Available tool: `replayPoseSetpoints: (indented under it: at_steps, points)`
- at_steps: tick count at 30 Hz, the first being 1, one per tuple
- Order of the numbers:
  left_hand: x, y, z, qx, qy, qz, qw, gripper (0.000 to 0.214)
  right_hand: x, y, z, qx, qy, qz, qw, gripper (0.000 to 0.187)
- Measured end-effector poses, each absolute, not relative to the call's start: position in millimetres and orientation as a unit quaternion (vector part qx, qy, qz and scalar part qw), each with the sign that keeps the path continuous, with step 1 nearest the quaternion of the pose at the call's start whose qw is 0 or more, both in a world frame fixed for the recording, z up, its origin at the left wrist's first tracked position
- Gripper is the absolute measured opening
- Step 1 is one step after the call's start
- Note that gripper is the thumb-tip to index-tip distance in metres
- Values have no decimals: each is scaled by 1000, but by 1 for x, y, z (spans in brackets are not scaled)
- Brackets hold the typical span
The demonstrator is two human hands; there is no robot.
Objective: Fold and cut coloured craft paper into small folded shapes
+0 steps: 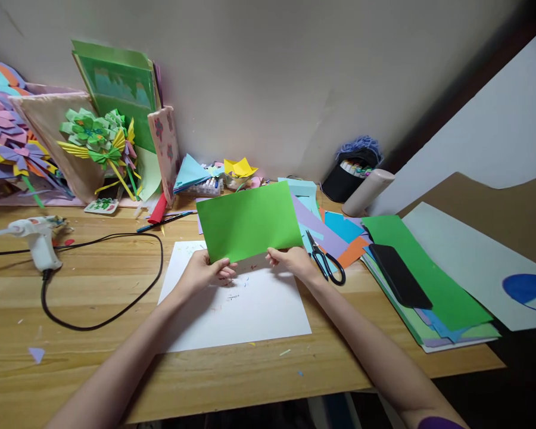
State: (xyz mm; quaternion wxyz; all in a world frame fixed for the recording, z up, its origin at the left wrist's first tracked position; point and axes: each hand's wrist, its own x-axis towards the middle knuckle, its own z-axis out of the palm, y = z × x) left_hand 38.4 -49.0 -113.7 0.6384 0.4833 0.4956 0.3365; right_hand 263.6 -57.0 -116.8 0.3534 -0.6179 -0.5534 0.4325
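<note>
A plain green sheet of paper (252,221) is held up at a slant by its near edge. My left hand (208,271) pinches its lower left part between thumb and fingers. The lower right part is gripped by my right hand (291,260), thumb on top. Beneath both hands lies a white sheet (250,316) with small coloured marks on it. Black-handled scissors (325,259) rest just right of my right hand, blades pointing away.
A white glue gun (40,244) with a looping black cable stands left. Coloured paper scraps (355,250) lie behind the scissors. At right, a black phone (399,275) rests on a paper stack (455,304). Paper flowers (92,131) and a black marker holder (339,179) line the wall.
</note>
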Motion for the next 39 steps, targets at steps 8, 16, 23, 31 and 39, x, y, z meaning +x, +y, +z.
replayPoseSetpoints:
  at_steps: [8, 16, 23, 31, 39]
  points:
    - [26, -40, -115, 509, 491, 329, 626, 26, 308, -31, -125, -582, -496, 428, 482, 27]
    - [19, -42, -108, 564, 458, 280, 628, 30, 306, -38, -120, -546, -485, 513, 452, 38]
    - [25, -49, -110, 515, 509, 356, 591, 25, 284, -51, -114, -562, -509, 500, 419, 34]
    - [2, -28, -118, 493, 563, 474, 464, 25, 292, -45, -124, -593, -527, 446, 415, 34]
    - [5, -29, -117, 405, 532, 480, 568, 39, 271, -49, -132, -576, -432, 450, 528, 36]
